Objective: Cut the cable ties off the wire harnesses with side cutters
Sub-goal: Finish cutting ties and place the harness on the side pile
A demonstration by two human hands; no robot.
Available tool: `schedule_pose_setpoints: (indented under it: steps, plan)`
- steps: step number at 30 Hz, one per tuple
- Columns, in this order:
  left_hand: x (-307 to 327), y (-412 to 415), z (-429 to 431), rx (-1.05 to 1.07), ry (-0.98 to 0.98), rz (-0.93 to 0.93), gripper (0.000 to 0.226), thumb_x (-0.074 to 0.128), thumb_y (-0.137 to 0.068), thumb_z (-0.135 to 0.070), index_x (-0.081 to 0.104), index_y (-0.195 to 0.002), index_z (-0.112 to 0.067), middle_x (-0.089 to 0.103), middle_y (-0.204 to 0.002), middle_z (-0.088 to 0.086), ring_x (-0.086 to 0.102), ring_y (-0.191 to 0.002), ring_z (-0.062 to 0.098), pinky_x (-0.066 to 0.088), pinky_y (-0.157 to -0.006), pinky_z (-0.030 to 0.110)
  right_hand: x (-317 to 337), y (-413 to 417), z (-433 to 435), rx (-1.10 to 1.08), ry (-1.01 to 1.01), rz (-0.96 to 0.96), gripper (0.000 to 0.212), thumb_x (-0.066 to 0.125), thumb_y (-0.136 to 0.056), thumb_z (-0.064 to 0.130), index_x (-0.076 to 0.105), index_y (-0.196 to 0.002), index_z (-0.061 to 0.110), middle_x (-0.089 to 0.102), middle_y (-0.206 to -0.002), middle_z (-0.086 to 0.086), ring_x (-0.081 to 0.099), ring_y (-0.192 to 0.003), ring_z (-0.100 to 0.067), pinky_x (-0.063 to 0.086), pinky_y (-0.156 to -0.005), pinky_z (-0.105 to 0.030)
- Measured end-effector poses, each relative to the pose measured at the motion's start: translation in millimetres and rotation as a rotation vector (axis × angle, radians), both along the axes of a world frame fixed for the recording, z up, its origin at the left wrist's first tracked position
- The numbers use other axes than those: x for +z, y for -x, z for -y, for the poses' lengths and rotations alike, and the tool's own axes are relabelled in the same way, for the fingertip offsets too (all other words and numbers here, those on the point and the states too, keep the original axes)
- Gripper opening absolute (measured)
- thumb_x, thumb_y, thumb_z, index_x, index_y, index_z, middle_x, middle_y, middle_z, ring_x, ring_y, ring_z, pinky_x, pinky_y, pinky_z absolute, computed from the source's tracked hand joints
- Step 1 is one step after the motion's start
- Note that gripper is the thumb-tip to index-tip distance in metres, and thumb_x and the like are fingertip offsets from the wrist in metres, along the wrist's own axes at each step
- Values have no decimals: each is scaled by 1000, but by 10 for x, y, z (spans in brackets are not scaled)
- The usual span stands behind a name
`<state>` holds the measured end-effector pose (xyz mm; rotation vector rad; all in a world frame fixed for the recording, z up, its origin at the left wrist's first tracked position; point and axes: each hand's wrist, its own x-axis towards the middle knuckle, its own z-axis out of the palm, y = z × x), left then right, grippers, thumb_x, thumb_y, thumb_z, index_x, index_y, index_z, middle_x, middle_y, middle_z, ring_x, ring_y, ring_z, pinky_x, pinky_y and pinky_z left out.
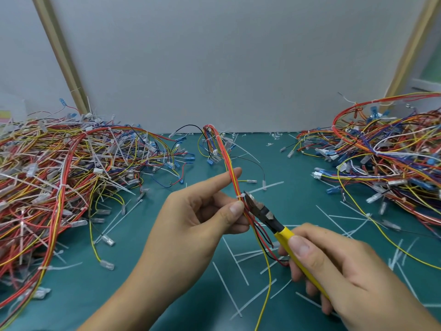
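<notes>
Left hand (191, 218) pinches harness (228, 163); right hand (346, 266) holds cutters (262, 212) at tie (241, 195).

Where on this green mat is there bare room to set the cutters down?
Barest: the mat between the left wire heap and the left arm, and the back strip between the held harness and the right heap. Cut ties litter the middle under the right hand.

I see soft, even light with only faint shadows and no glare. My wide lens bows the wall posts (59, 51) outward, and the picture goes slightly soft toward the edges.
</notes>
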<state>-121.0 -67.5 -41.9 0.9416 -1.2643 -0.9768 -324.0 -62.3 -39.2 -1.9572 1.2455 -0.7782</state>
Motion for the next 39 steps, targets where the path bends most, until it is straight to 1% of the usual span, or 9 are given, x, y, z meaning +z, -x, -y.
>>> schedule_pose_setpoints:
  steps: [7,14,16,18,22,28,32,37,39]
  plan:
    - [0,29,-14,15,8,-11,42,66,-77,-12,68,-118,-19,71,-73,9,72,-70,25,59,-69,26,6,-10,-32,-42,-49,37,64,26,-70,80,62,-91,32,61,-61,-3,51,-48,-7,37,-45,-13]
    - [26,39,-21,-7,-161,-158,12,76,-74,-18,74,-85,-13,71,-85,19,72,-66,24,58,-58,29,85,-62,-31,-43,-222,330,57,47,-62,74,73,-95,36,51,-61,3,48,-50,-15,38,-38,-27]
    - [29,45,-9,1,-262,-231,33,82,-73,-33,69,-90,-9,73,-80,19,73,-66,30,58,-54,30,100,-85,-45,-23,-241,344,59,49,-60,76,74,-98,39,51,-61,5,49,-52,-14,42,-41,-27]
    - [24,40,17,49,-360,-277,47,66,-76,-45,59,-103,-7,73,-77,21,74,-68,36,60,-53,34,96,-97,-45,-14,-266,339,64,52,-58,80,73,-98,36,52,-63,5,51,-55,-16,45,-46,-29]
    - [-32,-30,94,167,-391,-320,28,55,-95,-32,60,-110,-9,75,-84,16,74,-71,31,61,-58,34,51,-82,-21,-11,-292,328,86,56,-44,96,73,-98,30,58,-69,3,56,-60,-17,52,-53,-31]
    - [-110,-204,203,271,-369,-248,25,53,-99,-20,73,-94,-6,72,-74,4,64,-61,13,59,-66,28,25,-85,-17,34,-377,378,60,57,-57,71,76,-95,29,62,-74,-4,59,-62,-21,57,-60,-38]
    - [-90,-208,196,223,-402,-262,9,60,-93,-3,69,-95,-3,69,-68,10,66,-56,19,61,-61,31,54,-90,-23,28,-375,393,61,61,-56,72,77,-94,29,62,-74,-8,59,-61,-23,57,-58,-38]
    - [-59,-174,142,230,-298,-127,20,60,-95,-19,72,-90,-4,70,-71,10,70,-59,28,62,-57,36,74,-80,-28,7,-362,354,58,55,-58,71,77,-92,31,62,-73,-2,60,-62,-21,58,-60,-38]
    - [-57,-159,114,232,-253,-111,15,64,-92,-12,73,-85,-2,72,-74,14,72,-62,29,60,-55,31,87,-74,-26,-8,-357,329,59,54,-57,73,76,-93,32,63,-73,-1,61,-61,-21,58,-60,-40]
